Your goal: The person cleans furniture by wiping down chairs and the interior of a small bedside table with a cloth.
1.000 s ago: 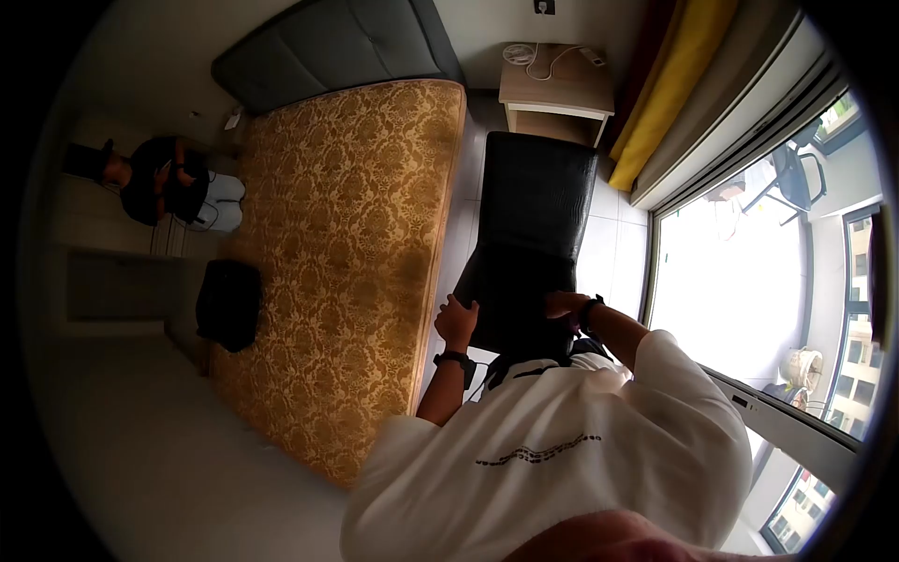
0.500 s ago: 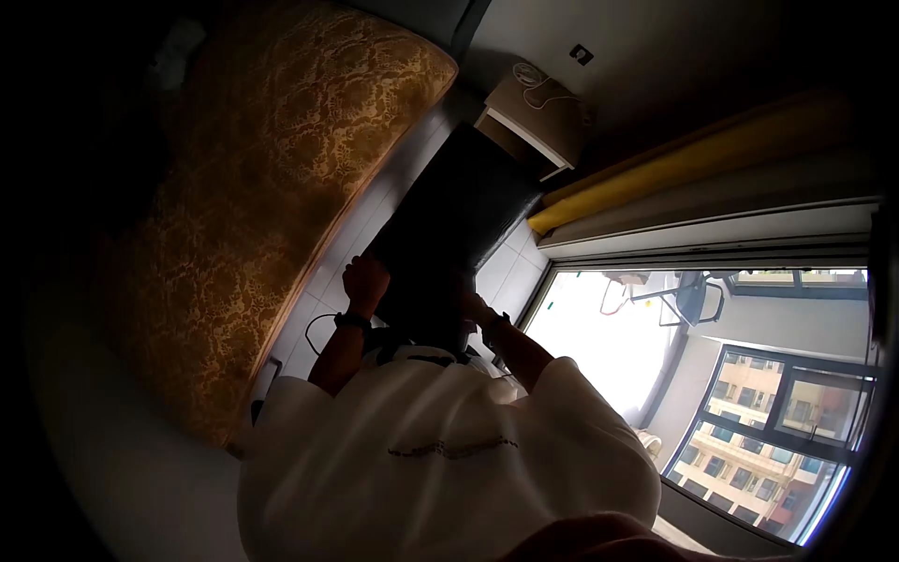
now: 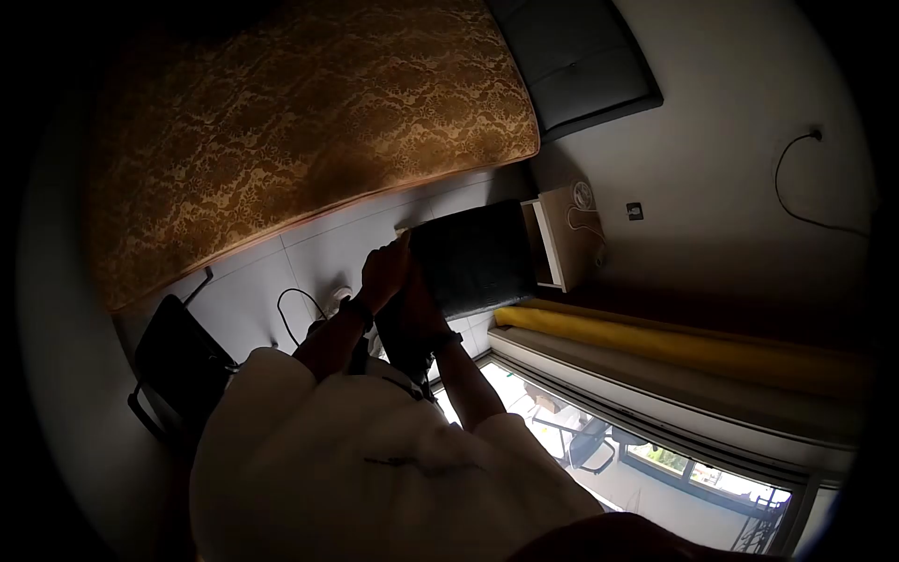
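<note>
In the head view a black padded seat lies between the bed and the yellow curtain. My left hand is closed at the seat's near left corner; what it holds, if anything, is too dark to make out. Beside it my right hand rests against the dark near part of the seat, its fingers lost in shadow. Both wrists carry dark bands. A patterned gold mattress extends along the left side of the seat.
A wooden nightstand with a coiled white cable touches the seat's far end. A black chair stands at the lower left. The yellow curtain hangs beside the glass door on the right. A black cable hangs on the wall.
The view has turned, so the bed now lies across the top and the seat points right. My hands have come closer together. The black chair has come into view.
</note>
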### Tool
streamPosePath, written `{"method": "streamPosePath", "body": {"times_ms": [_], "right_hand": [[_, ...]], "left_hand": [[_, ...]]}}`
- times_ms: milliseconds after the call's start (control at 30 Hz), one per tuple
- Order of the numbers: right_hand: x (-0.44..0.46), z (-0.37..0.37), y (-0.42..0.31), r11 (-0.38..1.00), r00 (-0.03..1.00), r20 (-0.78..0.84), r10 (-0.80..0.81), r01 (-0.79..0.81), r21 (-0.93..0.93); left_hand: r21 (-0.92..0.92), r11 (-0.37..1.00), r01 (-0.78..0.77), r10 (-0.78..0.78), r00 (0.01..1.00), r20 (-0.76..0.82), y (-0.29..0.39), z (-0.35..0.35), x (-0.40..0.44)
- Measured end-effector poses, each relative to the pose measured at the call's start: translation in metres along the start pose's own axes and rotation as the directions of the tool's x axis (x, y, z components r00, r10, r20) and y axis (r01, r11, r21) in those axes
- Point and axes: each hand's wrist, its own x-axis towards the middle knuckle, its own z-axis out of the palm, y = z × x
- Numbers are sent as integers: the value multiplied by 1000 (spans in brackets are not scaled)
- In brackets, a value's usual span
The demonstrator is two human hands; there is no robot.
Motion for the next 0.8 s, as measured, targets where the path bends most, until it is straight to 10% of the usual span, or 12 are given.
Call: {"method": "streamPosePath", "body": {"times_ms": [33, 100, 300, 367, 433, 533, 600, 800], "right_hand": [[12, -3, 6, 976, 996, 16, 92, -93, 199], [44, -25, 69, 969, 989, 107, -100, 121, -217], [68, -54, 139, 914, 954, 296, -44, 159, -374], [35, -53, 141, 865, 954, 275, 118, 37, -501], [-8, -66, 178, 865, 903, 428, -35, 242, -440], [-72, -75, 227, 658, 726, 506, -465, 666, -352], [-103, -91, 221, 865, 706, 708, -7, 360, -350], [-86, -103, 208, 817, 668, 742, -56, 458, -351]], "left_hand": [[-2, 999, 36, -36, 999, -1, 1, 1, 4], [39, 999, -11, 12, 1000, -5, 2, 6, 6], [218, 975, -40, 86, 974, -209, 4, 16, -9], [338, 940, 43, 44, 969, -245, -3, 26, -10], [332, 913, 237, -105, 923, -370, -5, 24, -18], [150, 725, 672, -544, 693, -472, -15, 23, -36], [-176, 669, 722, -722, 577, -381, -31, 27, -56], [-466, 519, 716, -844, 517, -147, 34, 47, -138]]}}
